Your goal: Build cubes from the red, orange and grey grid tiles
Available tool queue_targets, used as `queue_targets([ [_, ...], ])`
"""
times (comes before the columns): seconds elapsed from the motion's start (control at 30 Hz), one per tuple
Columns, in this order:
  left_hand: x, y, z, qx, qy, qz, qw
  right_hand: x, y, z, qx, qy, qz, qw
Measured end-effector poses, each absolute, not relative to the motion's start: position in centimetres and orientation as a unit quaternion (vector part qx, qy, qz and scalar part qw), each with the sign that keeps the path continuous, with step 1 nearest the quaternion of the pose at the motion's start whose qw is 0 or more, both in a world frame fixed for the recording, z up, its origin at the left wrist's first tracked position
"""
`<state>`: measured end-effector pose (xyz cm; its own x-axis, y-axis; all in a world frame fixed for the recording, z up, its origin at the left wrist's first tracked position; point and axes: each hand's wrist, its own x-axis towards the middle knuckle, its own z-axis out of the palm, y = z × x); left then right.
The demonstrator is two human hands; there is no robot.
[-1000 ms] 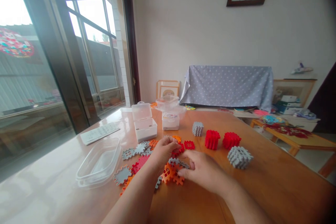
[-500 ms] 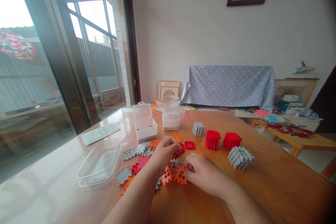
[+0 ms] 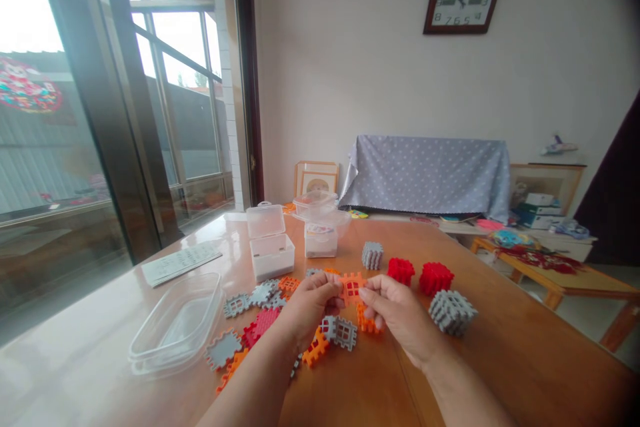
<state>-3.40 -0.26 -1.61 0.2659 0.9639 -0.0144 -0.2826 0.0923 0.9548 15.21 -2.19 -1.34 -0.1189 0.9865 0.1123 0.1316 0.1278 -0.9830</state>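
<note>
Between my two hands an orange window tile (image 3: 351,286) with toothed edges is held up over the table. My left hand (image 3: 311,307) pinches its left edge, and my right hand (image 3: 395,307) has thumb and fingers closed at its right edge. Just below my right fingertips shows another orange tile (image 3: 368,320); whether that hand touches it I cannot tell. Under the hands lie a grey window tile (image 3: 345,332) and an orange tile (image 3: 316,348). A crimson tile (image 3: 261,325) and a grey tile (image 3: 223,349) lie left of my left forearm, which hides part of the pile.
Stacks of red tiles (image 3: 437,278) and grey tiles (image 3: 453,312) stand to the right. At the left is a clear plastic tub (image 3: 175,323), with printed sheets (image 3: 183,260) behind it. Farther back stand an open lidded box (image 3: 273,257) and a second box (image 3: 321,243).
My right hand has risen from the orange tiles near the front to meet my left hand. An orange window tile is now held between both. The view has tilted up slightly.
</note>
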Motion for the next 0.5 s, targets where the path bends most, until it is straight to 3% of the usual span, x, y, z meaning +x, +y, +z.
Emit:
queue_targets([
  [0.13,-3.5,0.0,-1.9,0.463,0.378,0.49,0.635,15.6,-2.5,-1.1,-0.494,-0.665,0.314,0.464],
  [0.27,-3.2,-0.2,-1.8,0.462,0.385,0.478,0.64,15.9,-2.7,-0.8,-0.48,-0.768,0.129,0.404],
  [0.5,-2.9,-0.5,-2.0,0.467,0.388,0.439,0.662,16.9,-2.4,-0.6,-0.477,-0.801,0.121,0.341],
])
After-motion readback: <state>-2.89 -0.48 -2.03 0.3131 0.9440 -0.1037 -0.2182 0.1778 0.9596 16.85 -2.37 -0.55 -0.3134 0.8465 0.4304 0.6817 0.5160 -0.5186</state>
